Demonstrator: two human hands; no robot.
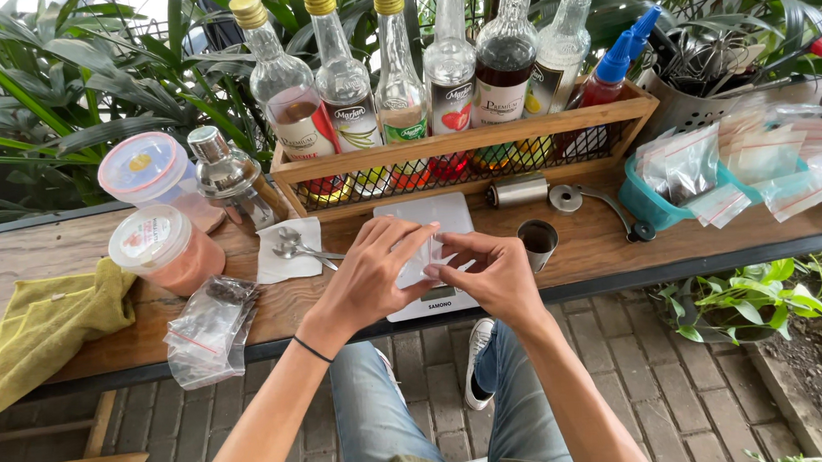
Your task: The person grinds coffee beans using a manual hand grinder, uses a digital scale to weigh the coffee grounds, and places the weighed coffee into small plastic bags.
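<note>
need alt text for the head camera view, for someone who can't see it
Both hands, left hand and right hand, pinch a small clear plastic bag above a white kitchen scale on a wooden counter. A wooden rack of syrup bottles stands behind.

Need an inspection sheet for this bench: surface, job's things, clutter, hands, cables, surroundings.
Surface: wooden counter, crowded.
Job's things: small clear bag held over a white scale.
Clutter: syrup bottles in a wooden rack, two lidded tubs, shaker, spoons on napkin, metal cup, green cloth, bagged packets in teal bin.
Hands: left hand and right hand both pinch the bag.
Cables: nothing seen.
Surroundings: plants, brick paving.
</note>
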